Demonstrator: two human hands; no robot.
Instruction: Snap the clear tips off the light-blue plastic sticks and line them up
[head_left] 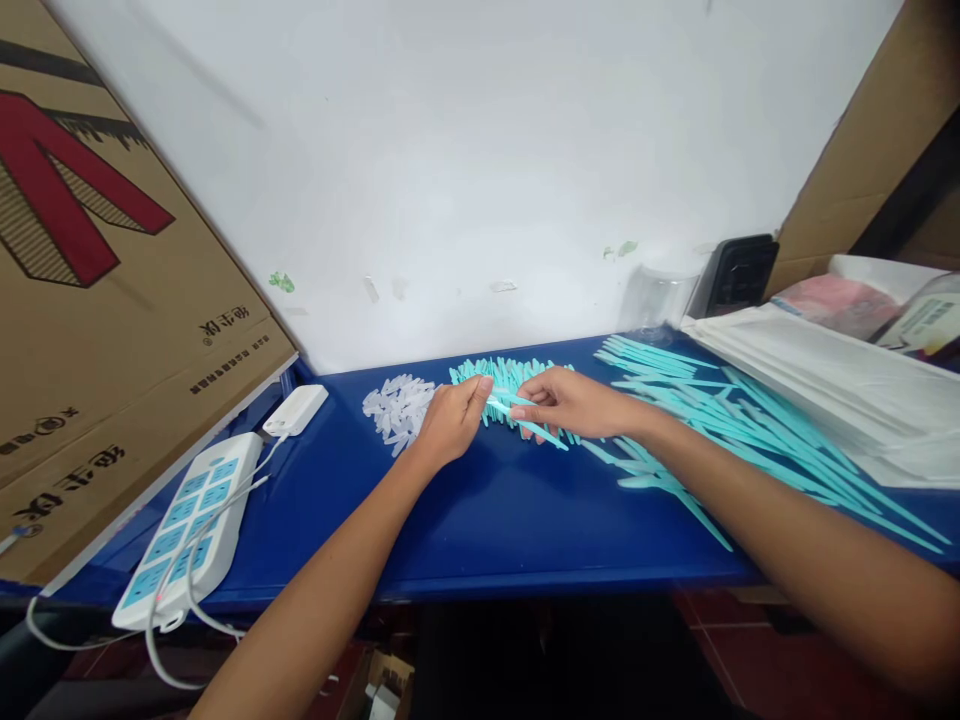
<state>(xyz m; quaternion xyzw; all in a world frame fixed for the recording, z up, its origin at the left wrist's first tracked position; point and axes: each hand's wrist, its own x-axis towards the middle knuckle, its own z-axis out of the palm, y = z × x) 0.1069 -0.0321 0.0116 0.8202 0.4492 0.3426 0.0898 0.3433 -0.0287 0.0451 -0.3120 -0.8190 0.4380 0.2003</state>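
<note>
My left hand (pixel 455 415) is closed, its thumb pressed on the end of a slim teal stick that looks like an eyebrow razor (pixel 546 434). My right hand (pixel 566 402) pinches the same razor between thumb and fingers, and its thin tail points down to the right. Fingers cover part of it, so I cannot tell whether a second one is held. Just behind the hands lies a dense heap of teal razors (pixel 512 374). A pile of small translucent caps (pixel 399 404) is left of my left hand. Longer loose razors (pixel 675 395) spread under and beyond my right forearm.
On the blue table (pixel 480 530), a white power strip (pixel 191 530) with cables and a white adapter (pixel 295 409) sit at left. A cardboard box (pixel 150 330) stands beyond them. At right are a clear cup (pixel 660 295), a black object (pixel 742 272) and white bags (pixel 817 370).
</note>
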